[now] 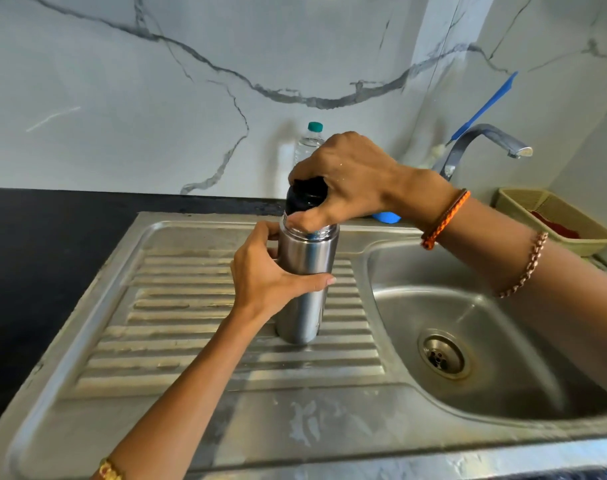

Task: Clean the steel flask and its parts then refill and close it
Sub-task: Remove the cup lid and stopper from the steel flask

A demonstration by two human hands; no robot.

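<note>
While the tall brushed-steel cylindrical flask (307,282) stands upright on the ribbed steel sink drainboard (177,306), the head view shows the left hand (267,271) wrapped round its mid-body and the right hand (343,178) clenched over the black plastic stopper (304,195) at its neck. Rigid and smooth, probably slippery when wet, the flask is best held mid-body.

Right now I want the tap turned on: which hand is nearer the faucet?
Right. The right hand grips the black cap atop the flask, just left of and below the faucet. The left hand holds the flask body, lower and farther left.
</note>
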